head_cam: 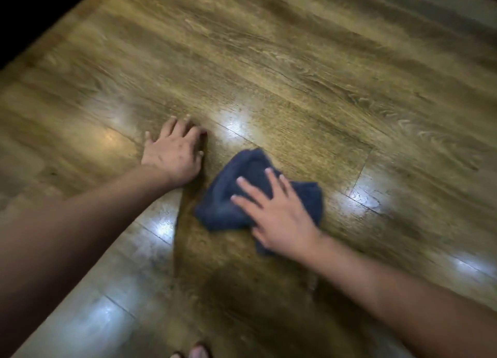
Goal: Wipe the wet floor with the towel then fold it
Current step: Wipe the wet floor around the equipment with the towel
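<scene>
A crumpled dark blue towel [242, 180] lies bunched on the wood-plank floor [295, 75] near the middle of the view. My right hand [271, 209] presses flat on the towel's near right part with its fingers spread and straight. My left hand [174, 147] rests palm down on the bare floor just left of the towel, fingers spread, touching no cloth. Shiny wet-looking patches [236, 123] glint on the planks around both hands. The picture is blurred by motion.
Bare toes [197, 352] show at the bottom edge. A dark area [32, 13] borders the floor at the top left. A paler strip [443, 5] runs along the top right. More glossy spots [365, 196] lie right of the towel.
</scene>
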